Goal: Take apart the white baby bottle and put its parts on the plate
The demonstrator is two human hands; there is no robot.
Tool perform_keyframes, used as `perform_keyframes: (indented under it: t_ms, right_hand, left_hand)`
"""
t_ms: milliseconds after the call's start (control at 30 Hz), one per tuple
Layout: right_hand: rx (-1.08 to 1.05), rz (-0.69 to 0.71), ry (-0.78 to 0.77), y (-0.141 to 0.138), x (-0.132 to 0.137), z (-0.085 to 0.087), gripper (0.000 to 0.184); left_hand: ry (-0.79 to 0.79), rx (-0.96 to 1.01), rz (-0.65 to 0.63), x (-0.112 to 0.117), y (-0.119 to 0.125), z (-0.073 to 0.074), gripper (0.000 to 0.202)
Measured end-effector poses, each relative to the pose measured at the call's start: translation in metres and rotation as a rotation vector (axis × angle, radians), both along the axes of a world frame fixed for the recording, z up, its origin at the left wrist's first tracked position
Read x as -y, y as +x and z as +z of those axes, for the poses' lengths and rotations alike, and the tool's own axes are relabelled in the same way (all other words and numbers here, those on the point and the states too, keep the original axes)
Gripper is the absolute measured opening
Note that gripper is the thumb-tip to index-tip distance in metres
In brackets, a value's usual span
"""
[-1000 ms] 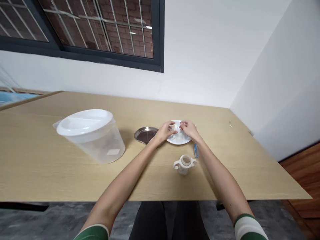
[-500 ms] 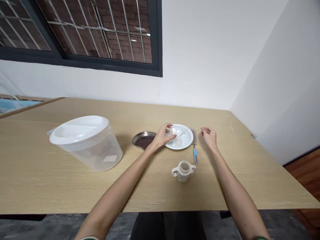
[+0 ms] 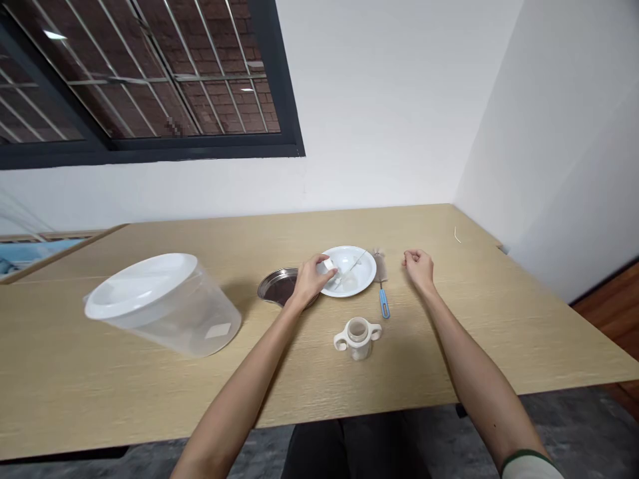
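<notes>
White plastic piece [image 3: 328, 265], pinched by left hand [image 3: 310, 281], right fingers [image 3: 409, 257] curled, wooden table [image 3: 100, 386], barred window [image 3: 150, 154]

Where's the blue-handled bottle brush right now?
Head view: the blue-handled bottle brush lies right of the white plate, left of the right hand.

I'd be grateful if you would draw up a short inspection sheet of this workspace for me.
Surface: pale wooden table.
Job's things: white plate with a thin stick; metal dish beside it; bottle brush; two-handled cup.
Clutter: large clear lidded tub; thin pale strand.
Hands: left hand grips a small white piece at the plate; right hand empty, beside the brush.
Cables: nothing seen.
Surroundings: barred window, white wall.
</notes>
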State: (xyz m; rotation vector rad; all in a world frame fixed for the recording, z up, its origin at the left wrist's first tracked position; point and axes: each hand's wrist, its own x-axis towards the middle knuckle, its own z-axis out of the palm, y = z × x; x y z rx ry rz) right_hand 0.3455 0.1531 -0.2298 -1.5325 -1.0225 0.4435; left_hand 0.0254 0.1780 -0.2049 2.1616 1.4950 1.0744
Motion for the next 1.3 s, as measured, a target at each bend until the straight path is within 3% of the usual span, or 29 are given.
perform_keyframes:
  t_ms: [200, 433, 567, 700, 800, 967, 1100, 1300]
  right_hand:
    - [0.133, 0.033, -0.03, -0.007, 0.005, 0.002, 0.024]
    - [0.35, 0.12, -0.045, -0.017, 0.014, 0.004, 0.019]
    - [0.424, 0.129, -0.068, -0.011, 0.015, 0.0, 0.019]
    - [0.449, 0.08, -0.105, 0.004, 0.012, -0.007, 0.023]
    - [0.442, 0.034, -0.126, 0.014, 0.009, -0.012, 0.025]
    - [0.404, -0.003, -0.157, 0.024, 0.004, -0.018, 0.028]
    - [0.417, -0.027, -0.181, 0.027, 0.001, -0.019, 0.029]
    - [0.536, 0.042, -0.257, 0.029, 0.003, -0.017, 0.021]
  left_hand:
    - [0.03, -0.172, 0.103, 0.008, -0.004, 0.015, 0.041]
    - [-0.014, -0.291, 0.091, 0.022, -0.01, 0.014, 0.039]
    - [0.037, -0.223, 0.107, 0.027, -0.006, 0.018, 0.038]
    - [0.24, -0.062, 0.116, 0.031, -0.007, 0.022, 0.026]
    - [0.382, -0.065, 0.036, 0.035, -0.016, 0.019, 0.026]
    - [0.636, -0.056, -0.241, 0.049, -0.031, 0.015, 0.023]
    - [0.691, 0.019, -0.406, 0.071, -0.029, 0.016, 0.031]
    - [0.726, -0.058, -0.599, 0.095, -0.017, 0.012, 0.036]
